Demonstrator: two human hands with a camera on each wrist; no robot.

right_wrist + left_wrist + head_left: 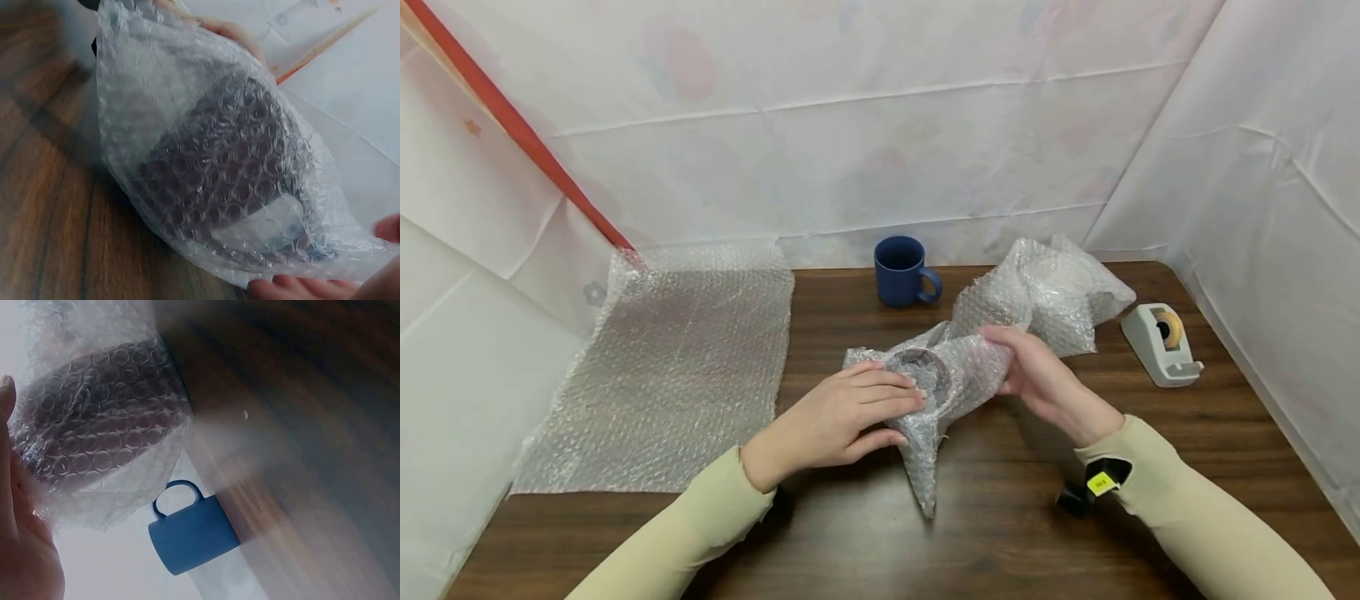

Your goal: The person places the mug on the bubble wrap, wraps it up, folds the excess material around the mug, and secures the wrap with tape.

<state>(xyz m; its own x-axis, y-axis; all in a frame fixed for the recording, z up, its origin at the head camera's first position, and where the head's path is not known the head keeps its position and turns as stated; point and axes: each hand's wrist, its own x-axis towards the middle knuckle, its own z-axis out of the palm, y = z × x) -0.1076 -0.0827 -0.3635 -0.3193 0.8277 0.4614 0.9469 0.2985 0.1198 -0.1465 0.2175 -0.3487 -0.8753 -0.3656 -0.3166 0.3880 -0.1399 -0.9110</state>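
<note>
Inside bubble wrap (pixel 973 379), a dark object (pixel 219 159) looks indistinct; straight left fingers (pixel 883 393) touch the wrap, right fingers (pixel 303 287) pinch it.

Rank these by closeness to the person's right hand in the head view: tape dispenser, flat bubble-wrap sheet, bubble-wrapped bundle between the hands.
Nearest to the right hand first:
1. Bubble-wrapped bundle: in its grip, on its left.
2. Tape dispenser: to its right, near the table's right edge.
3. Flat bubble-wrap sheet: far left, beyond the other hand.
</note>
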